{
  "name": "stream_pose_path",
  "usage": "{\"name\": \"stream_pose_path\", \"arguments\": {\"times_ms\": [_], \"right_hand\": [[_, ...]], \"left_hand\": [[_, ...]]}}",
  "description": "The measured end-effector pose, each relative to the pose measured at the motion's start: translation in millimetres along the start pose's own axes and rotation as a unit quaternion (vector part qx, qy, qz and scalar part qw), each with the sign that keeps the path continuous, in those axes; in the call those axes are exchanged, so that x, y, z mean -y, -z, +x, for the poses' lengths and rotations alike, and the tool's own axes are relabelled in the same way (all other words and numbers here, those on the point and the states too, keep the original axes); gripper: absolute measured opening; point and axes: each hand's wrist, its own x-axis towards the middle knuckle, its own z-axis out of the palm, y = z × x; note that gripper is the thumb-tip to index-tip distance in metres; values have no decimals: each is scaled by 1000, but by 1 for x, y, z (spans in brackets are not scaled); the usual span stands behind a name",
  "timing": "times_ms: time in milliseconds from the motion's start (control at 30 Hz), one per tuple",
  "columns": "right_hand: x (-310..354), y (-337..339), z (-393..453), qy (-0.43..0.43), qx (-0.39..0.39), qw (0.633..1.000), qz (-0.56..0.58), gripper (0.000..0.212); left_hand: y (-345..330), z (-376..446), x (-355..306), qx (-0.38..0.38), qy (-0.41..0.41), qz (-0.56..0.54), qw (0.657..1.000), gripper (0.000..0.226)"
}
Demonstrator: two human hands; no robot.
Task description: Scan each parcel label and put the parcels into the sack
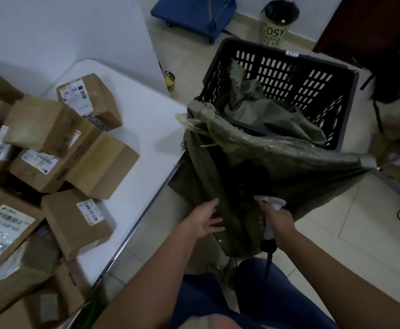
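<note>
Floor: pale glossy tiled floor (331,236) under me, lower right | Wall: plain white wall (51,27) upper left | Furniture: white flat-topped table (146,129) at my left; blue flat platform trolley (191,13) top centre; dark wooden door (369,22) upper right | Light: dim

Parcels (59,167) piled on the desk (146,119) at left; the sack (277,167) hangs open just right of it, a basket (289,74) behind.
</note>
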Motion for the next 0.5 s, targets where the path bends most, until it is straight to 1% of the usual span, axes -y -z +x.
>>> {"name": "stream_pose_path", "arguments": {"times_ms": [100,200,267,300,333,400,467,500], "right_hand": [[6,-28,-18,51,46,997,-30,23],[15,-70,-41,100,77,990,-69,26],[20,-102,-58,129,97,982,-94,29],[22,-117,-66,146,113,978,-100,28],[23,-133,-76,160,131,973,-105,27],[24,-162,-95,188,172,960,-119,25],[22,-189,-114,208,203,947,-136,25],[21,-200,-122,214,211,943,-145,25]], "left_hand": [[36,-21,-2,-26,-37,51,998,39],[75,-48,-6,-55,-95,98,989,26],[103,-68,-9,-78,-145,131,978,24],[117,-76,-11,-95,-181,155,966,25],[131,-85,-12,-122,-224,185,949,24],[162,-103,-13,-213,-312,240,894,23],[194,-118,-14,-347,-365,274,819,27],[210,-124,-13,-416,-366,288,781,33]]}}
